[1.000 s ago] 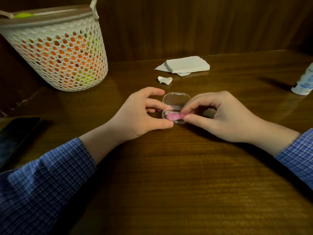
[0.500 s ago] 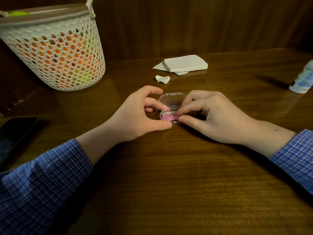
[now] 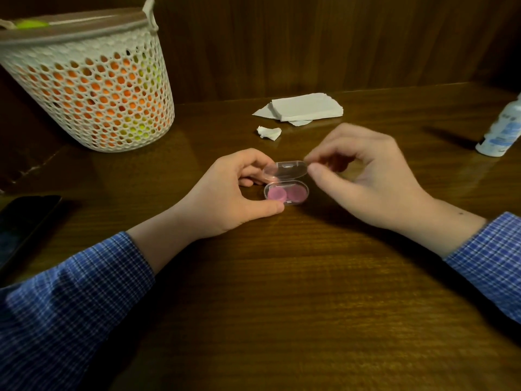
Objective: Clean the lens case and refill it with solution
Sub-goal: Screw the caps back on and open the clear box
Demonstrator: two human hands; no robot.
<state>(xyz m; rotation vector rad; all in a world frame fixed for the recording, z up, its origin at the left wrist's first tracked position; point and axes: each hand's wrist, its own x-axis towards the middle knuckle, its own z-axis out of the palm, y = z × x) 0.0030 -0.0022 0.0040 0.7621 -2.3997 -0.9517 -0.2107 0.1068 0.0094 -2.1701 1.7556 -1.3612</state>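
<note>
A small clear plastic box (image 3: 298, 203) lies open at the middle of the wooden table, its lid (image 3: 284, 170) standing up at the back. Inside it sits the pink lens case (image 3: 286, 193), showing two round caps. My left hand (image 3: 228, 193) grips the box's left end, thumb at the front and fingers behind. My right hand (image 3: 363, 176) is raised beside the lid, with thumb and forefinger pinching the lid's right edge; the fingertips are slightly blurred. The white solution bottle (image 3: 501, 131) stands at the far right edge.
A stack of white tissues (image 3: 306, 107) lies behind the box, with a crumpled scrap (image 3: 269, 132) in front of it. A white mesh basket (image 3: 90, 88) with orange and green contents stands at the back left. A dark phone (image 3: 19, 230) lies at the left edge.
My right hand has lifted off the pink case in the box and moved up to the lid's right edge. Both pink caps now show. My left hand stays on the box.
</note>
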